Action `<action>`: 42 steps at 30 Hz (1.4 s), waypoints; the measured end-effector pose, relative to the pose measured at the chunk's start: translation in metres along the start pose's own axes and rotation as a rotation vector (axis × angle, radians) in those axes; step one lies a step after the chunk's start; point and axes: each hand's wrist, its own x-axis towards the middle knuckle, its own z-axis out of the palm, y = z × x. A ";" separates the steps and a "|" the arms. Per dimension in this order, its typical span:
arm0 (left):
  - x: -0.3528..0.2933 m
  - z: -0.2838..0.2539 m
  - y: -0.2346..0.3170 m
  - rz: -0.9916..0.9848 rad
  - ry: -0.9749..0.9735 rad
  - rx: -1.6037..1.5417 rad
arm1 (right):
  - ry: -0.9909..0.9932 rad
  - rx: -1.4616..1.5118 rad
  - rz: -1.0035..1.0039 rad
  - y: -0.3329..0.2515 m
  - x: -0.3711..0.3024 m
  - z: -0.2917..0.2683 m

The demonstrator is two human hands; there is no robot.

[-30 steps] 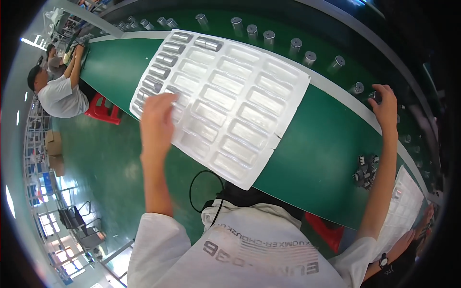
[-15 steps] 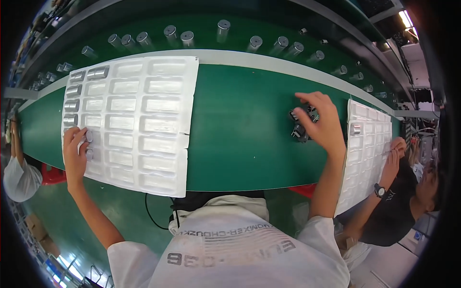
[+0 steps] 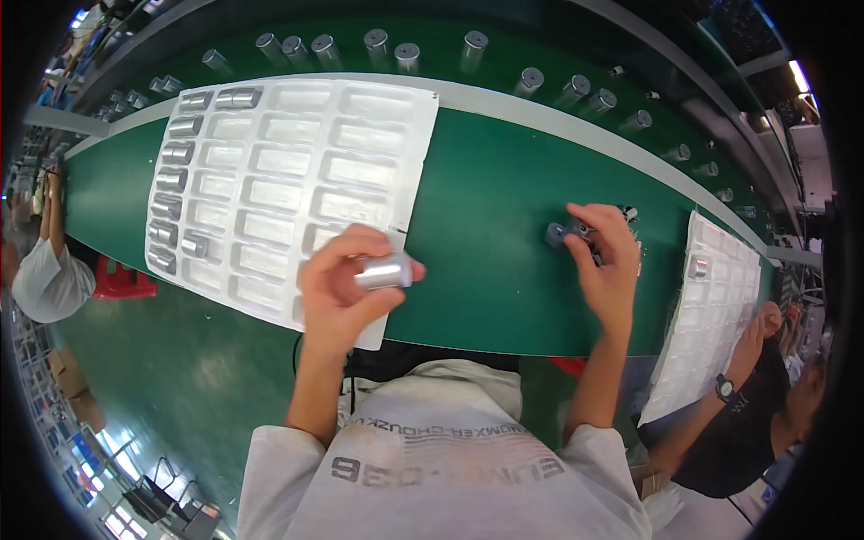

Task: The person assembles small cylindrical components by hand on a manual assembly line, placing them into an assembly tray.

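Left hand (image 3: 340,283) grasps silver cylinder (image 3: 382,271) near white tray (image 3: 416,148); right hand (image 3: 608,265) pinches dark part (image 3: 557,236), right of tray.

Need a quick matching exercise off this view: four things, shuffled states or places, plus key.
1. Left hand
2. Right hand
3. White tray at left
4. Wristwatch

A. Worn by a co-worker
B. Holding a silver cylinder
C. Partly filled
D. At a small dark part

Pairs: 1-B; 2-D; 3-C; 4-A
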 end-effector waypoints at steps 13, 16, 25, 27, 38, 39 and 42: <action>-0.018 0.046 -0.033 -0.109 -0.036 0.033 | 0.303 0.664 0.315 0.013 -0.015 0.018; -0.016 0.050 -0.034 -0.098 -0.098 0.145 | 0.293 0.997 0.399 0.009 -0.018 0.012; -0.007 0.070 -0.022 -0.077 -0.130 0.397 | 0.261 0.793 0.413 -0.010 -0.032 0.022; -0.009 0.070 -0.026 -0.129 -0.081 0.273 | 0.245 0.718 0.431 -0.019 -0.034 0.027; -0.010 0.052 -0.023 -0.190 -0.176 -0.094 | 0.055 0.742 0.096 -0.047 -0.030 0.051; -0.012 0.051 -0.024 -0.191 -0.173 -0.094 | 0.046 0.616 0.004 -0.048 -0.027 0.053; -0.016 0.051 -0.028 -0.245 -0.144 -0.202 | -0.017 0.475 -0.091 -0.052 -0.024 0.052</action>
